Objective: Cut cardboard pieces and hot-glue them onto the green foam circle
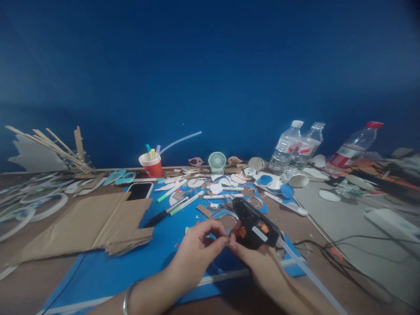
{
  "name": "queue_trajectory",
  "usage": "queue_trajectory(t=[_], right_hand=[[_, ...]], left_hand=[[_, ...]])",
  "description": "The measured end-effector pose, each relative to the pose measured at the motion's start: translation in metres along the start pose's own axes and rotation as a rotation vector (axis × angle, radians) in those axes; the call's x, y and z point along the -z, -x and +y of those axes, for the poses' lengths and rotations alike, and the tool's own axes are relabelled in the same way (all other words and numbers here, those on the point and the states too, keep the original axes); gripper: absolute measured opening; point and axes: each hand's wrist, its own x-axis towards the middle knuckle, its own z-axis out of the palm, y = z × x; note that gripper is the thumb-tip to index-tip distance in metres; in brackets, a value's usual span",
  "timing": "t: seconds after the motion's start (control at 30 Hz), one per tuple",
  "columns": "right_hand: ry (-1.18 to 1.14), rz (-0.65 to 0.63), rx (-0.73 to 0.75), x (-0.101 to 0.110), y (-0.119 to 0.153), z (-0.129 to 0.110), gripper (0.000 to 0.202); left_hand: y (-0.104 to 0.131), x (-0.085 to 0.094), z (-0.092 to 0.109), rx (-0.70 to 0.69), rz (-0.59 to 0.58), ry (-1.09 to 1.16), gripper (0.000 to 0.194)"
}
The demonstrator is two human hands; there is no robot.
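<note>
My left hand (200,249), with a silver bangle at the wrist, is closed, thumb and forefinger pinching something too small to make out. The fingertips of my right hand (254,258) meet it there, also closed. A black glue gun (254,223) with orange parts and a long translucent glue stick (311,273) lies over my right hand's fingers, its nozzle pointing away; how it is supported is hidden. Below both hands is a blue mat (131,275). Pens, markers (184,204) and cut scraps (205,211) lie just beyond them.
Torn cardboard (92,218) and a phone (140,191) lie at the left, near white rings (49,210). Behind stand a red cup (152,166) of markers and a small fan (217,162). Plastic bottles (285,146) stand back right; black cables (331,249) run across the right side.
</note>
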Motion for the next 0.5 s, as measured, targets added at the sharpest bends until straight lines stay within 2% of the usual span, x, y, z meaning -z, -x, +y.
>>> queue_trajectory(t=[0.13,0.23,0.37,0.5], right_hand=[[-0.033,0.047,0.011,0.0,0.0,0.007,0.014],[0.087,0.076,0.019,0.002,0.0,0.008,0.014],[0.335,0.08,0.063,0.005,0.0,-0.003,0.009],[0.384,0.097,0.081,0.004,-0.001,-0.012,0.008]], left_hand=[[-0.003,0.002,-0.004,-0.013,0.014,0.058,0.006],[-0.006,0.004,-0.007,0.022,0.03,0.086,0.007],[-0.005,0.004,-0.009,0.029,0.053,-0.03,0.013],[-0.001,0.005,-0.007,-0.001,0.018,-0.199,0.013]])
